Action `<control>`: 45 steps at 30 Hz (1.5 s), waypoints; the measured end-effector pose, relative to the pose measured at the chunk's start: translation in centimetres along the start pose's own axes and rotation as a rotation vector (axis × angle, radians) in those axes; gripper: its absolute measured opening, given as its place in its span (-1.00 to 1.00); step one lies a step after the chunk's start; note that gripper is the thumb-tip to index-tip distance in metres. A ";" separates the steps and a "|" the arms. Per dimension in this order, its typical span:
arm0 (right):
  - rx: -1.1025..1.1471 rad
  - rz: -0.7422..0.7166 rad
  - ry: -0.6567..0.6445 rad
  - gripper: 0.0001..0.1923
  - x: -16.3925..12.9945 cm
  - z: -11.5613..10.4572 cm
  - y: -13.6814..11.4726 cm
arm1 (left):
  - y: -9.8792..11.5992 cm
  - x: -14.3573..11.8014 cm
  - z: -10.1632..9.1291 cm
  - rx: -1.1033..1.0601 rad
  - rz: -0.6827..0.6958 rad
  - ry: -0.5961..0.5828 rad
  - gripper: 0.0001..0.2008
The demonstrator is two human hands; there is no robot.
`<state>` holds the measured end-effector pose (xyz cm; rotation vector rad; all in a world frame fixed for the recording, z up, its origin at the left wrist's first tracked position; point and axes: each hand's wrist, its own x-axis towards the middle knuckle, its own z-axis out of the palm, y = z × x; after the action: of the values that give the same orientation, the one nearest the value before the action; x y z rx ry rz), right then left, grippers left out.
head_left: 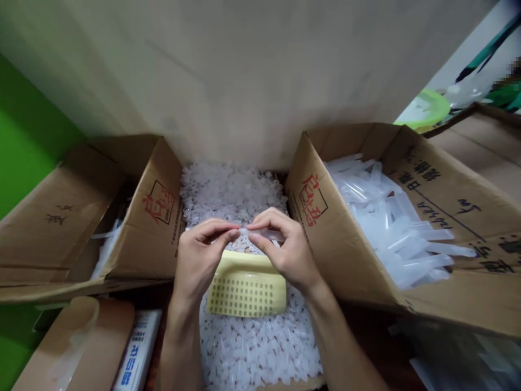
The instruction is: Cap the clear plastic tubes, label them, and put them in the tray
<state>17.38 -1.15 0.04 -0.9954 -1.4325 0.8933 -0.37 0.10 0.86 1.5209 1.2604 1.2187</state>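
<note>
Clear plastic tube (266, 234) pinched at its ends between left hand (202, 255) and right hand (286, 251), fingertips closed on it, above a yellow perforated scoop (246, 290) on small white caps (252, 347), tube-filled carton (423, 217) right of the right hand.
</note>
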 end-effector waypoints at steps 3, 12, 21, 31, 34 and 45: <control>0.001 0.015 -0.003 -0.96 -0.1 -0.3 0.8 | -0.4 0.1 0.8 0.035 -0.018 -0.002 -0.91; -0.012 0.020 0.045 -0.92 -0.1 -0.6 0.0 | 0.0 -0.1 2.4 -0.023 -0.032 0.036 -0.87; -0.068 0.016 0.077 -0.98 -0.8 0.1 -1.8 | 1.1 -0.1 0.5 -0.112 0.005 -0.063 -0.91; -0.156 0.003 0.077 -0.94 -0.7 0.0 -2.3 | 1.0 -0.1 1.0 -0.224 -0.088 -0.084 -0.94; -0.162 -0.016 0.086 -0.92 -0.8 -0.4 -2.5 | 1.3 -0.2 1.9 -0.252 -0.082 -0.050 -0.94; -0.267 0.032 -0.003 -0.80 -1.2 0.6 -0.8 | -1.3 0.4 -0.5 0.220 -0.196 -0.207 -0.82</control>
<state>16.76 -2.52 0.33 -1.2182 -1.5700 0.7376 -1.15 0.75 -0.21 1.5904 1.4003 0.7968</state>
